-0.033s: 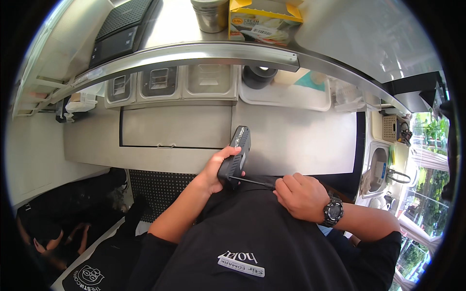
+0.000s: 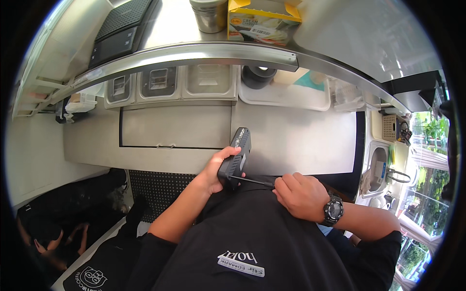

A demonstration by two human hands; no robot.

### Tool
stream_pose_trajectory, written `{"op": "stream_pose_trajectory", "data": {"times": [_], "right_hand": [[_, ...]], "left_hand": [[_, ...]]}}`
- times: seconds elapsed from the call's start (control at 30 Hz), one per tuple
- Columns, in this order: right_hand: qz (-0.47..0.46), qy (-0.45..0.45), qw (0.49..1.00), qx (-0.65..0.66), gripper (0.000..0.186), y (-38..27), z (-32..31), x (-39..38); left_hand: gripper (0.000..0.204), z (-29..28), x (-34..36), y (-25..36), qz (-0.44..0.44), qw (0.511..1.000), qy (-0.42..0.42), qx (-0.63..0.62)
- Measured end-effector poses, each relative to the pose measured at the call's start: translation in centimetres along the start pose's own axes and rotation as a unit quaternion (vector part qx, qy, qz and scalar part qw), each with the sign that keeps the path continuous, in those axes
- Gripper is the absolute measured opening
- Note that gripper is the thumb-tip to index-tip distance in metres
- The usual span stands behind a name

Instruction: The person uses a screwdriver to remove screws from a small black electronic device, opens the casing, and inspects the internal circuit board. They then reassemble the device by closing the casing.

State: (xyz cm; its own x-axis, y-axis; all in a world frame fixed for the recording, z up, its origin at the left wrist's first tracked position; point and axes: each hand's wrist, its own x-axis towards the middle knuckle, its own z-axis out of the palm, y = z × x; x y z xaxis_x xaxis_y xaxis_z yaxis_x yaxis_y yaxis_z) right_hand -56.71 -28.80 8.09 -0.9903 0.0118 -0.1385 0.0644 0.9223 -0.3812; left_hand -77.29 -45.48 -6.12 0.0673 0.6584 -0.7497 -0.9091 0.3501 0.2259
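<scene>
My left hand [image 2: 212, 170] is wrapped round a black box-shaped device [image 2: 235, 162] with ribbed vents on its side. The device is held tilted in front of my body, over the counter's near edge. In my closed right hand [image 2: 302, 196] is a screwdriver [image 2: 253, 181], its handle mostly hidden by the fingers. Its thin dark shaft runs leftward to the device's lower end, where the tip meets or goes into it; I cannot tell which.
The steel counter [image 2: 296, 140] carries lidded containers [image 2: 209, 80], a white tray [image 2: 286, 100] and a black round container [image 2: 258, 76]. Above is a shelf [image 2: 184, 51] with a scale, canister and yellow box [image 2: 264, 22]. A sink [image 2: 376, 162] stands right. Another person [image 2: 46, 237] is lower left.
</scene>
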Motion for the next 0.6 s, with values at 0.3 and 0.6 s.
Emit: {"op": "stream_pose_trajectory", "data": {"times": [0.3, 0.6], "right_hand": [[0.249, -0.258, 0.806, 0.471, 0.031, 3.7, -1.3, 1.5], [0.199, -0.241, 0.857, 0.410, 0.019, 2.8, -1.0, 1.2]], "left_hand": [[0.065, 1.1, 1.2, 1.2, 0.078, 0.995, -0.007, 0.061], [0.068, 1.6, 1.0, 2.2, 0.097, 0.992, -0.016, 0.079]]}}
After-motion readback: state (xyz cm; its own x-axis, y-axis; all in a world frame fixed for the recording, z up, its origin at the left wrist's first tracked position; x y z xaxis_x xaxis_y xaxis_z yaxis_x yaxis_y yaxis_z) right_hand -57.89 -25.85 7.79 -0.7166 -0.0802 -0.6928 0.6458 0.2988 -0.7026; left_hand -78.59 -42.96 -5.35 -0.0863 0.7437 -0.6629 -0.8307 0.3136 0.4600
